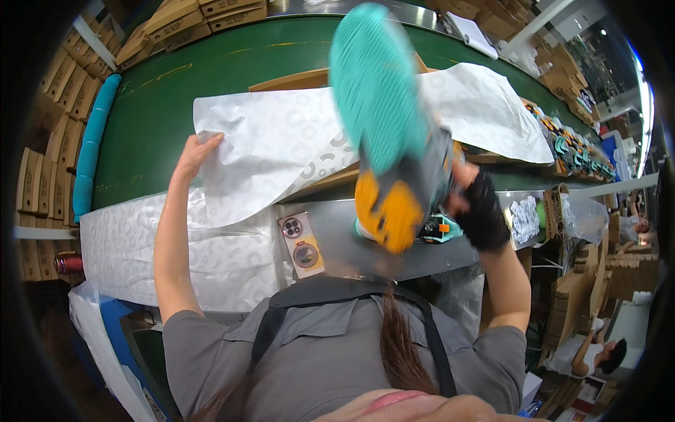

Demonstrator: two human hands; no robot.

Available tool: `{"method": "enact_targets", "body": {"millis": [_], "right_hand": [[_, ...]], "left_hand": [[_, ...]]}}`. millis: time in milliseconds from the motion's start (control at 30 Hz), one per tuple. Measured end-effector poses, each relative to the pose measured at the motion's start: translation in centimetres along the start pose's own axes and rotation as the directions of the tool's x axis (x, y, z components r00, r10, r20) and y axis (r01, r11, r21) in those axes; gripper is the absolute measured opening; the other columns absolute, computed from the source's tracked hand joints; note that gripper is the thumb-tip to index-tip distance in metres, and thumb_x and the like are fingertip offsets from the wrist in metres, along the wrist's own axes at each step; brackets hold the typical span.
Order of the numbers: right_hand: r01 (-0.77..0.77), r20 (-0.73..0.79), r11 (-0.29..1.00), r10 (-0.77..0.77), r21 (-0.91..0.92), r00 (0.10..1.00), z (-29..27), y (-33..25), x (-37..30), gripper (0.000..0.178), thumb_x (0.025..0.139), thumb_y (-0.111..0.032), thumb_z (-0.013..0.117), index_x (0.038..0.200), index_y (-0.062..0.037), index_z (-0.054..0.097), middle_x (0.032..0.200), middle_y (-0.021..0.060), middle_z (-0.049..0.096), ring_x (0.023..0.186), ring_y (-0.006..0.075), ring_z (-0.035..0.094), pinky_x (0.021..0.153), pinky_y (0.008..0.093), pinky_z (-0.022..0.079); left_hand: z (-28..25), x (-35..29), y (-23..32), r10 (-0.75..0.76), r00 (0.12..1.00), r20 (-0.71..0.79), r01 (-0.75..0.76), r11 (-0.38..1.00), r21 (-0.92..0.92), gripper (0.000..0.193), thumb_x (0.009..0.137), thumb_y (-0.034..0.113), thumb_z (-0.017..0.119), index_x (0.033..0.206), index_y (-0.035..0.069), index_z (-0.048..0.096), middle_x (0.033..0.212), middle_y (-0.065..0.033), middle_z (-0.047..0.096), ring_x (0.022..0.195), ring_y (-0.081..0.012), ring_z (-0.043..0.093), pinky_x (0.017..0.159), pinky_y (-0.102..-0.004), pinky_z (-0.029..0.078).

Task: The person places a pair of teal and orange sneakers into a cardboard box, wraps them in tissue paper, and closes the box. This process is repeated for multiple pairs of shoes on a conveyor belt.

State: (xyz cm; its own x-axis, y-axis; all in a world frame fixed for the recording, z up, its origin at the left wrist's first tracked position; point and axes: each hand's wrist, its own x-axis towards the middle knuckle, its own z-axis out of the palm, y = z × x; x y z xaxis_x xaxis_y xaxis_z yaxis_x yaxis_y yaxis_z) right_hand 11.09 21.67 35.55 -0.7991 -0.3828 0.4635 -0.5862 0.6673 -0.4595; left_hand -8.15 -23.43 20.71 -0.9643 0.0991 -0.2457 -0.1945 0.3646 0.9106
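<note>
My left hand [193, 155] pinches the left edge of a white wrapping paper sheet [267, 133] with a pale printed pattern. The sheet lies across an open cardboard box [295, 81], hiding most of it. My right hand [485, 211], in a black fingerless glove, grips a sneaker [383, 105] held up over the box. Its teal, grey and orange sole faces me, blurred at the edges. Behind it, partly hidden, a second teal and orange shoe [441, 229] rests on the metal ledge [337, 246].
A phone [302, 243] lies on the ledge, right of a stack of patterned sheets [176, 253]. Beyond is the green belt [162, 91]. Shoes [576, 151] line the right; stacked boxes [53, 169] stand left. Another person [590, 355] is at far right.
</note>
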Motion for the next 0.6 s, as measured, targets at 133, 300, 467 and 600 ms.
{"method": "enact_targets", "body": {"millis": [133, 300, 467, 600], "right_hand": [[-0.238, 0.326, -0.288, 0.313, 0.928, 0.892, -2.0, 5.7, 7.5, 0.036, 0.091, -0.024, 0.044, 0.126, -0.0177, 0.040, 0.056, -0.0057, 0.035, 0.048, 0.0031, 0.039, 0.048, 0.0186, 0.035], [-0.156, 0.178, -0.097, 0.715, 0.983, 0.676, -5.4, 11.2, 7.4, 0.015, 0.089, -0.027, 0.050, 0.082, -0.0138, 0.049, 0.051, -0.0055, 0.035, 0.040, 0.0045, 0.036, 0.038, 0.0161, 0.033], [-0.248, 0.223, -0.157, 0.937, 0.956, 0.270, -0.9, 14.0, 1.6, 0.016, 0.086, -0.030, 0.053, 0.085, -0.0158, 0.047, 0.049, -0.0054, 0.030, 0.040, 0.0067, 0.031, 0.036, 0.0206, 0.025], [-0.258, 0.138, -0.059, 0.944, 0.964, 0.300, -3.9, 15.3, -2.7, 0.014, 0.087, -0.030, 0.051, 0.087, -0.0170, 0.047, 0.049, -0.0056, 0.029, 0.039, 0.0071, 0.030, 0.037, 0.0209, 0.025]], "left_hand": [[-3.3, 1.7, 2.0, 0.185, 0.981, -0.057, -0.170, 0.964, 0.203, 0.034, 0.077, 0.027, 0.064, 0.094, -0.002, 0.062, 0.084, -0.0057, 0.062, 0.071, -0.0111, 0.054, 0.064, -0.0269, 0.044], [-2.7, 9.7, 1.1, 0.307, 0.952, -0.013, -0.307, 0.948, -0.080, 0.027, 0.079, 0.022, 0.064, 0.094, 0.001, 0.061, 0.087, -0.0033, 0.060, 0.078, -0.0113, 0.053, 0.070, -0.0259, 0.042], [-7.3, 4.7, -4.0, 0.116, 0.989, -0.089, -0.132, 0.968, -0.212, 0.030, 0.081, 0.015, 0.060, 0.103, -0.006, 0.056, 0.099, -0.0075, 0.059, 0.091, -0.0160, 0.054, 0.080, -0.0291, 0.042], [-8.6, 3.0, -7.0, 0.075, 0.991, -0.113, -0.095, 0.978, -0.183, 0.036, 0.082, 0.021, 0.059, 0.104, -0.007, 0.059, 0.099, -0.0093, 0.060, 0.089, -0.0153, 0.054, 0.078, -0.0280, 0.041]]}}
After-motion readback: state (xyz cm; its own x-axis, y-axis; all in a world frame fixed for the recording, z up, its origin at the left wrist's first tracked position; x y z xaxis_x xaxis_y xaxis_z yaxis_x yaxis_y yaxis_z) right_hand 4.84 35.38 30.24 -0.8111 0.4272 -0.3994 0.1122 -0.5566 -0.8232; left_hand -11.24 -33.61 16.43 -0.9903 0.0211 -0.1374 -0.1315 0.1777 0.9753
